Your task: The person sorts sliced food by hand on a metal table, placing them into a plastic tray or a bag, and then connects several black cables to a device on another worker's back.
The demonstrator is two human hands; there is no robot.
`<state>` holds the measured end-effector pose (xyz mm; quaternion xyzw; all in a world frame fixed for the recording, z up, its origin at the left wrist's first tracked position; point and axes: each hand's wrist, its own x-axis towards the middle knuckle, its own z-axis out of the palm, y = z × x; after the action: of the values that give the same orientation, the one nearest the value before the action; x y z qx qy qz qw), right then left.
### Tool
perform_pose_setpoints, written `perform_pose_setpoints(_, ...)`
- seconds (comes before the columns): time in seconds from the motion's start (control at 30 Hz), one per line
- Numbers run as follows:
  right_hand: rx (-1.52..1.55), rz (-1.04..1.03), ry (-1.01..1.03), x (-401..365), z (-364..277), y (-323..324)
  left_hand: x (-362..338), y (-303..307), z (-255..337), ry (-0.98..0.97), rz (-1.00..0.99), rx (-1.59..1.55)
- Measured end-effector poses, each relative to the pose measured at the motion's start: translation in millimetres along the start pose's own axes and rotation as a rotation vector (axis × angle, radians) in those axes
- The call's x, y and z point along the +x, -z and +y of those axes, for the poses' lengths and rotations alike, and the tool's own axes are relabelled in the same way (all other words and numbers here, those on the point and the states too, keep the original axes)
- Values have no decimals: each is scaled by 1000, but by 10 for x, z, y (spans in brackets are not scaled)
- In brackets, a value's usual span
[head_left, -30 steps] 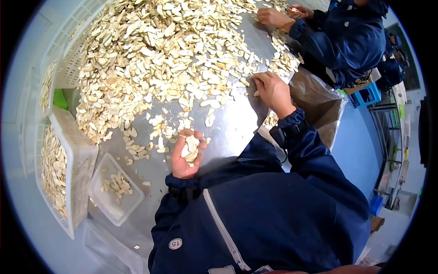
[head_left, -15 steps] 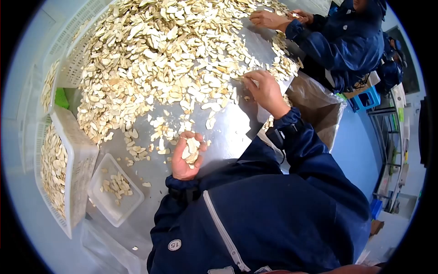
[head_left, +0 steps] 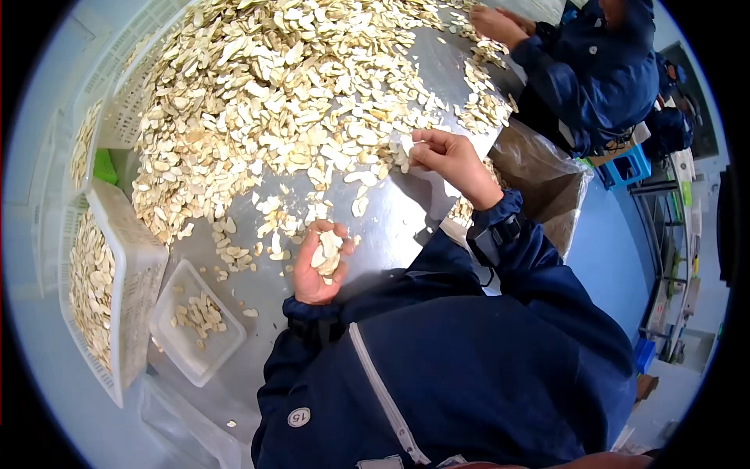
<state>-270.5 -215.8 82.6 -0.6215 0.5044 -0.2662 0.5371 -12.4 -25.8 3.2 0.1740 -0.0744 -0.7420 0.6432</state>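
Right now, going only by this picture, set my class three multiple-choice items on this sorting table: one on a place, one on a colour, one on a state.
1. Where does the small clear tub stand?
A) on the metal table, beside the white basket
B) on top of the big pile
C) on the floor

2. What colour is the person's jacket?
A) white
B) dark blue
C) red

3. How is the left hand?
A) flat and empty
B) out of sight
C) cupped round a handful of slices

Key:
1 A, the tub sits on the steel next to the basket.
2 B, the sleeves and front are navy.
3 C, pale slices fill its curled grip.
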Motion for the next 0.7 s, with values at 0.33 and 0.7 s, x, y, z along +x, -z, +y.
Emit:
perform_pose_setpoints(0.33,-809,-225,927,-203,-45,-787,174,-91,-7,-25,21,-40)
perform_pose_setpoints(0.7,-833,186,659,89,66,-254,102,-143,11,-4,25,10)
